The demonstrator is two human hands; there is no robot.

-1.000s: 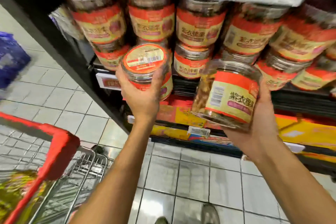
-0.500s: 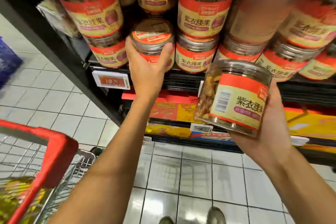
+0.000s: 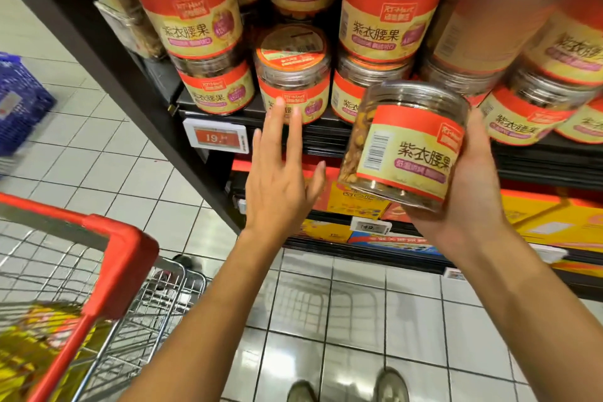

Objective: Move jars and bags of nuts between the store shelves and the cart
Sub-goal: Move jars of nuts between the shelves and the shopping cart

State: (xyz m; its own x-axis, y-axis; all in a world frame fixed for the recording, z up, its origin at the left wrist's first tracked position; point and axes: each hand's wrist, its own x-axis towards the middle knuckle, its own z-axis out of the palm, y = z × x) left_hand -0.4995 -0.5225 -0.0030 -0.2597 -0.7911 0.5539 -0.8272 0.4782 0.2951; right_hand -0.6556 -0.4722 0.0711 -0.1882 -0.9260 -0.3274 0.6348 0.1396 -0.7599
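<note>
On the black shelf (image 3: pixel 228 108), a cashew jar (image 3: pixel 293 75) stands in the lower row; my left hand (image 3: pixel 280 179) hovers before it, fingers spread, empty. My right hand (image 3: pixel 470 192) cups a second cashew jar (image 3: pixel 404 143), tilted. Clear ribbed plastic, glossy paper label: probably rigid, moderately heavy, slippery, best gripped around the sidewall.

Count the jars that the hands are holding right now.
1: the jar is tilted in the right hand. The left hand is open and holds nothing, near a shelf jar.
</note>
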